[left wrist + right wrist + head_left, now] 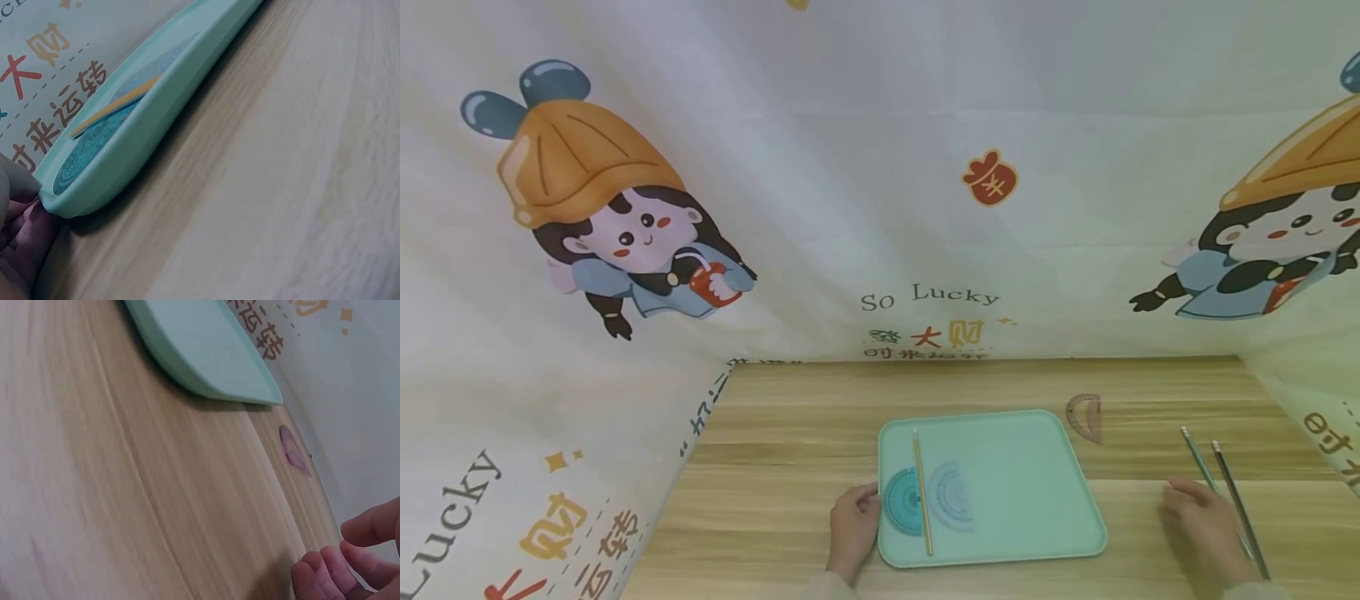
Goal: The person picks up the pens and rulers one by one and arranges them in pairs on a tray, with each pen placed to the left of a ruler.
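Note:
My left hand (854, 529) pinches the left rim of a mint-green tray (1030, 483), thumb above and fingers below in the left wrist view. Inside the tray lie a teal protractor (901, 502), a clear bluish protractor (953, 497) and a yellow pencil (923, 500), which partly crosses the teal one. To the tray's right, my right hand (1208, 525) hovers with loosely bent fingers and nothing between them. Beside it lie a green pencil (1197, 454), partly hidden by the hand, and a black pencil (1234, 492).
A small pink protractor (1086, 418) lies on the wooden table (775, 467) just past the tray's upper right side. Printed cloth (865, 192) walls off the back and both sides.

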Action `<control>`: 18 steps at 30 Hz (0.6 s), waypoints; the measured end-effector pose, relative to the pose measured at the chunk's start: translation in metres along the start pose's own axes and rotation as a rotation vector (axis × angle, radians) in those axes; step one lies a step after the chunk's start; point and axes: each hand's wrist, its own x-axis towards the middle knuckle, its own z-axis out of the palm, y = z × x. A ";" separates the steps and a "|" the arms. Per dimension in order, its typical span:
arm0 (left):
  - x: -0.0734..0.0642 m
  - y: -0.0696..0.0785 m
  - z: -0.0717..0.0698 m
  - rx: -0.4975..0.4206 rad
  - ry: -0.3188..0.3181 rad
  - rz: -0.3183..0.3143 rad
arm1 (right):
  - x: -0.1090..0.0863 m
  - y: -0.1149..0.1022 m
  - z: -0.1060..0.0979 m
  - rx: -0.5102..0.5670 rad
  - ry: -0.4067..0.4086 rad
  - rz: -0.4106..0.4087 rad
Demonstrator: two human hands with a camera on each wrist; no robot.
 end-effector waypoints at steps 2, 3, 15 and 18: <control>0.000 0.000 0.000 0.002 0.001 0.004 | 0.000 0.001 -0.001 -0.068 0.042 -0.012; 0.000 -0.001 0.000 0.001 0.003 0.008 | 0.000 0.001 -0.001 -0.110 0.056 -0.018; -0.001 -0.001 0.000 -0.004 0.002 0.029 | -0.002 0.006 -0.011 -0.193 0.085 -0.021; -0.001 -0.001 0.000 -0.005 0.004 0.028 | -0.004 0.005 -0.013 -0.213 0.082 -0.027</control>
